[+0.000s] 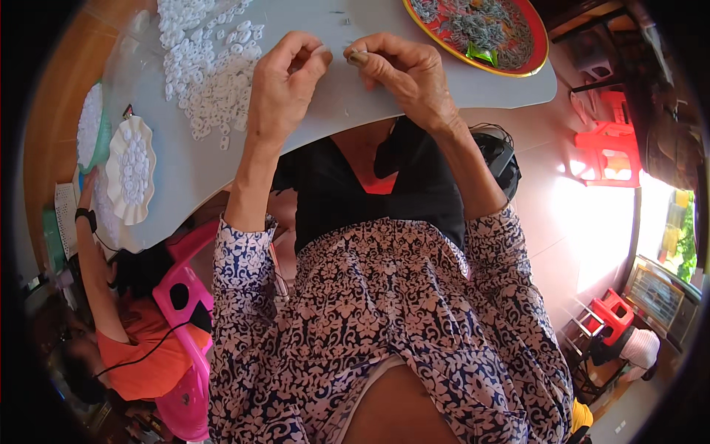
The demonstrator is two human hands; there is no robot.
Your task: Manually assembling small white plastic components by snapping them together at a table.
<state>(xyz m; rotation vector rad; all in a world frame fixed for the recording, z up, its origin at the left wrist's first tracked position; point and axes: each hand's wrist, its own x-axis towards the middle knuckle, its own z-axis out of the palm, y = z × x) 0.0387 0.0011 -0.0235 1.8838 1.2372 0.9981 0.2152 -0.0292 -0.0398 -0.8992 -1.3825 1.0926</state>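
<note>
Above the near part of the grey table, my left hand [285,89] has its thumb and fingertips pressed together. Whatever sits in that pinch is too small to make out. A short gap away, my right hand [407,74] is closed in the same way, its thumb against the index finger, and the thing between them cannot be made out. Left of my left hand spreads a pile of small white plastic pieces [214,92] with holes. Beyond my right hand is a red round tray [538,44] with a yellow rim, full of small grey metal parts [481,26].
A green packet [482,55] lies in the tray. At the table's left stand a scalloped white dish [117,174] of white pieces and a green basket [103,133]. A person in orange [159,359] sits by a pink chair [185,296]. Red stools [610,152] stand right.
</note>
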